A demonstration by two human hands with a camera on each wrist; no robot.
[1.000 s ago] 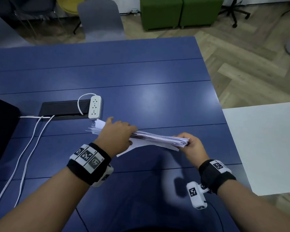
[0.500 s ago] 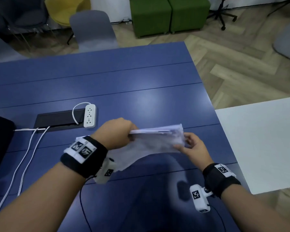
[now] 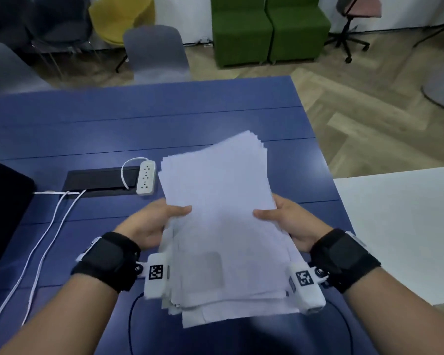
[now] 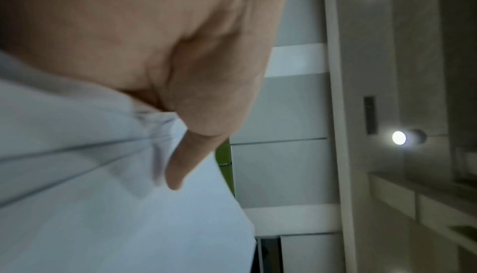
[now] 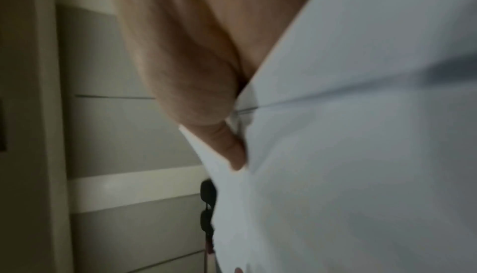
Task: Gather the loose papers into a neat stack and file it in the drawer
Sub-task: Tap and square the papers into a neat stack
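A stack of white papers is held up above the blue table, tilted with its face toward me. Its top and bottom edges are fanned and uneven. My left hand grips the stack's left edge, thumb on the front sheet. My right hand grips the right edge the same way. In the left wrist view the thumb presses on the papers. In the right wrist view the thumb lies on the papers. No drawer is in view.
A white power strip lies beside a black cable hatch, with white cables running to the left. A dark object sits at the left edge. A white table adjoins on the right. Chairs and green seats stand beyond.
The stack was held flat and low over the table; both hands have lifted it and turned it upright to face me, shifting to grip its two side edges.
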